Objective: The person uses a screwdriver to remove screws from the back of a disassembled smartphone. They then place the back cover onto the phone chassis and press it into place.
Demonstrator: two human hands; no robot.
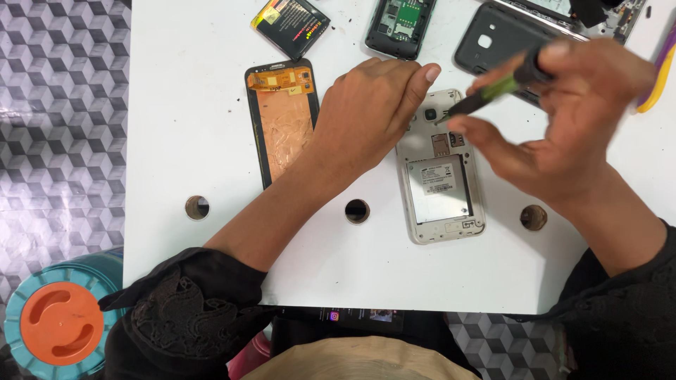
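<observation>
An opened phone body (440, 190) with a pale gold frame lies back-up on the white table (190, 127), its battery bay bare. My left hand (370, 112) rests on its upper left edge, pressing it down. My right hand (570, 119) is closed around a green and black screwdriver (496, 90), tip pointing at the phone's top near the camera lens. A detached screen panel (283, 123) with copper-coloured backing lies just left of my left hand.
A black and yellow battery (290, 25), a dark phone frame (400, 27) and a black back cover (493, 39) lie along the far edge. Three round holes (357, 210) pierce the table. A teal and orange lid (60, 324) sits at lower left. A yellow tool (662, 70) lies at right.
</observation>
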